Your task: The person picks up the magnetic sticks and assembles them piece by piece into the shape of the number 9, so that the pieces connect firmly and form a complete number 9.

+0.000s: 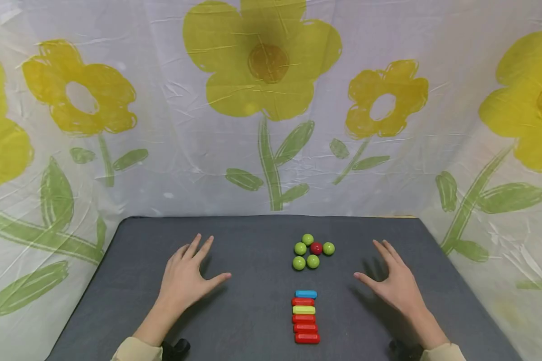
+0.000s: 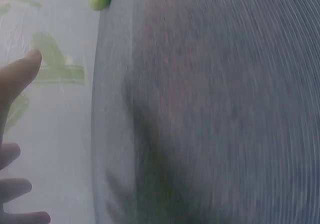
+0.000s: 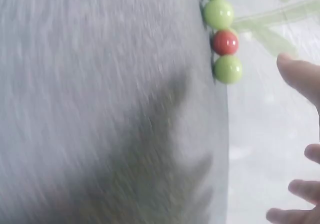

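Note:
My left hand (image 1: 187,278) hovers over the left of the dark table, fingers spread and holding nothing. On the right, my right hand (image 1: 397,286) is held the same way, thumb pointing inward. Between them, nearer the right hand, sits a cluster of glossy green balls (image 1: 313,261) with one red ball (image 1: 316,248) among them. Closer to me a column of short sticks lies crosswise: a blue stick (image 1: 306,294) at the far end, a yellow-green stick (image 1: 304,310), and several red sticks (image 1: 305,328). In the right wrist view the red ball (image 3: 225,43) shows between green balls (image 3: 228,69).
The dark table (image 1: 248,286) ends at a far edge against a white cloth (image 1: 180,165) printed with yellow flowers, which also hangs along both sides. Black wrist straps (image 1: 176,349) show at the sleeves, and both hands cast shadows on the tabletop.

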Available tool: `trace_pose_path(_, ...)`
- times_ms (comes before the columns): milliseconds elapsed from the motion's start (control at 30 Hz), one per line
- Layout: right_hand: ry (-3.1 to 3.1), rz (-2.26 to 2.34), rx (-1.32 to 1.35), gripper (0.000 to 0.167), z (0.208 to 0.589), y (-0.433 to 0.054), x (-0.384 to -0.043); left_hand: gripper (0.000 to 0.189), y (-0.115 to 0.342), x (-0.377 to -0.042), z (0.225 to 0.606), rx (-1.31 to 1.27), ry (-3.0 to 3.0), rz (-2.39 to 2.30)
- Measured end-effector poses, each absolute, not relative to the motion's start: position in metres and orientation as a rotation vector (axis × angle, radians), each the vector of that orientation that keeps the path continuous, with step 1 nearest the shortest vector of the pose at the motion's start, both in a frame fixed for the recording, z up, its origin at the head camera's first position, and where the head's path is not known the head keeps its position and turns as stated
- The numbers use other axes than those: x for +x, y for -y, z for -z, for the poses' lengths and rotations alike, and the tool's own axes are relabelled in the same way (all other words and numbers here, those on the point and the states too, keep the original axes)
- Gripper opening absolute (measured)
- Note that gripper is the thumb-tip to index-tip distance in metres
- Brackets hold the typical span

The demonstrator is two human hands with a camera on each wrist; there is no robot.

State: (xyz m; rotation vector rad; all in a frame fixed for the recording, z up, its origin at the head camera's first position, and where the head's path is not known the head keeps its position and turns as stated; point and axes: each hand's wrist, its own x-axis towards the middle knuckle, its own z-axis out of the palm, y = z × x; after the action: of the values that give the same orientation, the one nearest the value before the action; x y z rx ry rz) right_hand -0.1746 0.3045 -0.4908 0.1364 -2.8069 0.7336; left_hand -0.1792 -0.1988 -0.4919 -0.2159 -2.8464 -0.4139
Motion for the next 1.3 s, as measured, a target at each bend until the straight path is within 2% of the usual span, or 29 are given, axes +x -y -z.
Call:
trace_pose_path(433, 2.674, -1.047, 0.04, 0.074, 0.521, -0.265, -0.167, 0.095, 0.155, -0.181, 0.514, -0.204, 2.809, 0.835)
trace_pose_path(600, 2.685, -1.193, 0.052, 0.06, 0.532, -0.248, -0.167, 0.082, 0.132, -0.183, 0.521, -0.244, 2.793, 1.052)
trace_pose_path(867, 2.662, -1.44, 0.263, 0.032, 0.538, -0.232, -0.167, 0.054, 0.092, -0.187, 0.53, -0.415, 2.747, 1.297)
trace_pose_path(1133, 2.67, -1.434, 0.525, 0.022, 0.543, -0.225, -0.169, 0.034, 0.06, -0.191, 0.537, -0.643, 2.779, 1.437)
trace_pose_path(1300, 2.693, -1.361, 0.583, 0.02, 0.545, -0.223, -0.17, 0.027, 0.051, -0.194, 0.539, -0.742, 2.774, 1.501)
